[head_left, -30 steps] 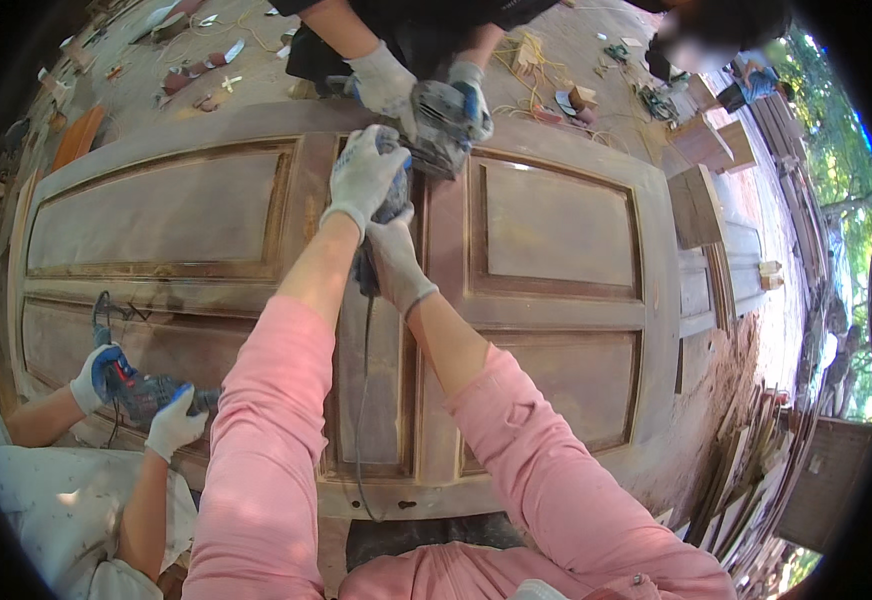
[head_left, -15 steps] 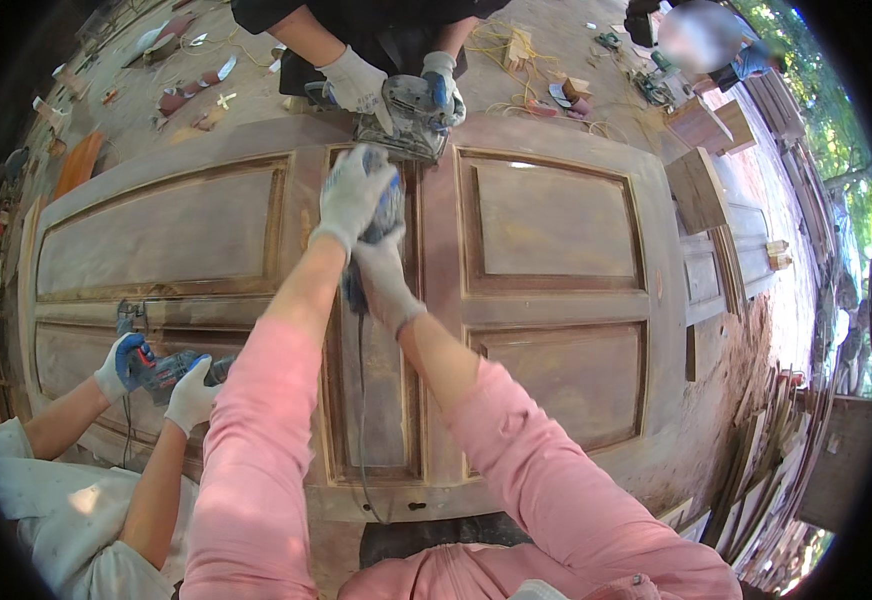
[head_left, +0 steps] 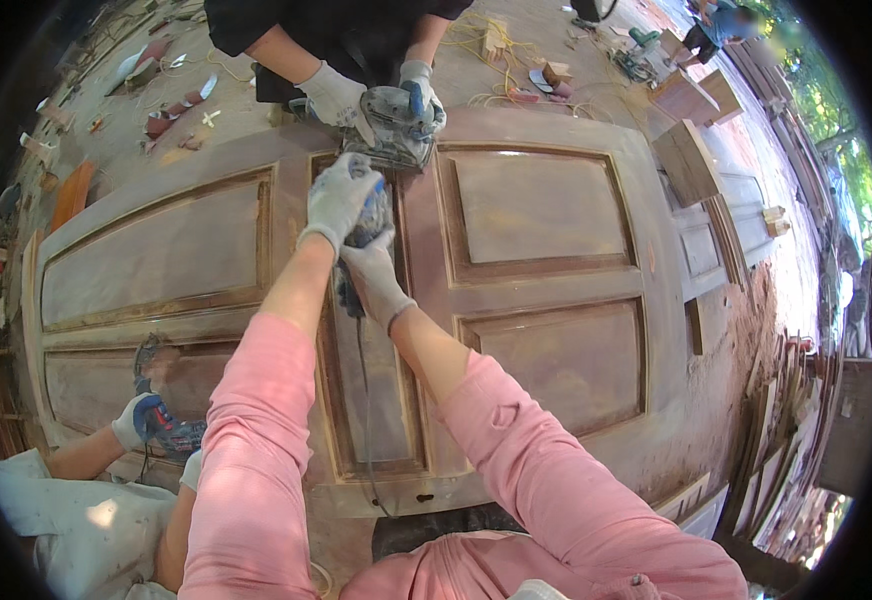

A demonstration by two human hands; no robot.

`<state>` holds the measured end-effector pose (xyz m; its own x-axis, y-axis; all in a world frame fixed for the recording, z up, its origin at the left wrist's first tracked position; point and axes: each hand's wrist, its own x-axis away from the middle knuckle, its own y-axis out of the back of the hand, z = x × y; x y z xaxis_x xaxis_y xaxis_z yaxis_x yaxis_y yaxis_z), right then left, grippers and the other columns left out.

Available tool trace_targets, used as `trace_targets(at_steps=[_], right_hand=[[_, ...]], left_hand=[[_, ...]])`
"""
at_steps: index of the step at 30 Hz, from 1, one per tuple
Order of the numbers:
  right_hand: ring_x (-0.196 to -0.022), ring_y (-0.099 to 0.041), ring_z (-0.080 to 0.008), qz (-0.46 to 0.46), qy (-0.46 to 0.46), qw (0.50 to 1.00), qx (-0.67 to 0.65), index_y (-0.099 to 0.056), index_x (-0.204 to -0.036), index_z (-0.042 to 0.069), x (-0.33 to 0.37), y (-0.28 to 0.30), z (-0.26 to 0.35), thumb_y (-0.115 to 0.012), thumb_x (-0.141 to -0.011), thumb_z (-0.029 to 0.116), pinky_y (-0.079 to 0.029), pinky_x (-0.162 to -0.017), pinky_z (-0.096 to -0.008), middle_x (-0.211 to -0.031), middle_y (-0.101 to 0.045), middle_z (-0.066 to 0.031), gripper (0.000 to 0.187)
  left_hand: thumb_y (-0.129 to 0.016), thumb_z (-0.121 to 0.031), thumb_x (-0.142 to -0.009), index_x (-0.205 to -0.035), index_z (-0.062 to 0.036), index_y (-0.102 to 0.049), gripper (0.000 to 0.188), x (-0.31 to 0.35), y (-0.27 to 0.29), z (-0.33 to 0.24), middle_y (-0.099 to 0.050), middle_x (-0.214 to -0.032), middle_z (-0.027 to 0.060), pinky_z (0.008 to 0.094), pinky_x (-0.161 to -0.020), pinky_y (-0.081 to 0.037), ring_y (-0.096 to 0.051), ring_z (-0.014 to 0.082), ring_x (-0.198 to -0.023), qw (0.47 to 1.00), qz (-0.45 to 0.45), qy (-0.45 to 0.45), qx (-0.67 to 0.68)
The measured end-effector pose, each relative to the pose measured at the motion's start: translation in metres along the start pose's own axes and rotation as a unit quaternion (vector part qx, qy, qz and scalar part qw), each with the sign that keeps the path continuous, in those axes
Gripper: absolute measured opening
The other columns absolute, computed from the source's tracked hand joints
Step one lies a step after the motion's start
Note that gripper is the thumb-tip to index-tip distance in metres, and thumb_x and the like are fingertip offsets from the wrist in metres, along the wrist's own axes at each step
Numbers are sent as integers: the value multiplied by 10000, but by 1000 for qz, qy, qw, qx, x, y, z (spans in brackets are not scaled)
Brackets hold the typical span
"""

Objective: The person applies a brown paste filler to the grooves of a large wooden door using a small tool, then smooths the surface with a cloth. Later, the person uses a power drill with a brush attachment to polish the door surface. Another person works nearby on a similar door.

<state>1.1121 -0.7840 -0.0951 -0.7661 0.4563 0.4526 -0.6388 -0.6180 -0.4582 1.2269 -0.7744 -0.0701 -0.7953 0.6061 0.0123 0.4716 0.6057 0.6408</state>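
Note:
Both my hands, in pale work gloves, are closed round a blue-and-black handheld power sander (head_left: 372,216). My left hand (head_left: 338,203) grips its far end from above, and my right hand (head_left: 378,282) holds the nearer body. The tool rests over the narrow middle panel of a large brown wooden door (head_left: 424,225); its working face is hidden beneath it. A dark power cord (head_left: 366,400) trails from it toward me across the door. Just beyond, a co-worker's gloved hands hold a bulky grey belt sander (head_left: 394,125) at the door's far edge.
At the left, another co-worker holds a blue power tool (head_left: 178,436) against the door's lower left panel. Yellow cords (head_left: 471,45), used sanding belts (head_left: 171,112) and wood offcuts lie on the ground beyond. Wooden blocks (head_left: 688,163) stand right of the door; planks (head_left: 771,450) lean farther right.
My hands and the sander stay on the middle panel, with only a slight shift. The left co-worker's tool has swung round to point more away from them. The view has shifted a little.

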Motion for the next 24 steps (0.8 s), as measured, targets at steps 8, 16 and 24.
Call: trace_targets(at_steps=[8,16,24], right_hand=[[-1380,-448,-314,-12,27,982,188,195,-1511,-81,111,47,-69,-755,-870,245,-362,-1126,-369,-1490,-431,-243,1191],[-970,-621,-223,90,46,995,13,-163,-1433,5,-20,-15,-27,-761,-856,171,-534,-767,-342,-1131,-627,-152,847],[-1322,-486,-267,67,86,991,73,3,-1517,-43,108,40,-76,-733,-888,145,-384,-1117,-377,-1446,-467,-204,986]], left_hand=[[-672,-385,-857,-1214,-107,-607,457,135,-20,-5,-615,-1151,223,490,-970,-454,-593,395,-1137,998,-36,57,-20],[-661,-400,-884,-1116,-26,-657,440,-8,17,49,-708,-1055,208,424,-910,-501,-664,377,-1011,985,-137,-100,-11],[-658,-433,-904,-1317,-75,-542,559,145,-15,12,-603,-1218,224,463,-985,-466,-585,374,-1164,995,-55,67,43]])
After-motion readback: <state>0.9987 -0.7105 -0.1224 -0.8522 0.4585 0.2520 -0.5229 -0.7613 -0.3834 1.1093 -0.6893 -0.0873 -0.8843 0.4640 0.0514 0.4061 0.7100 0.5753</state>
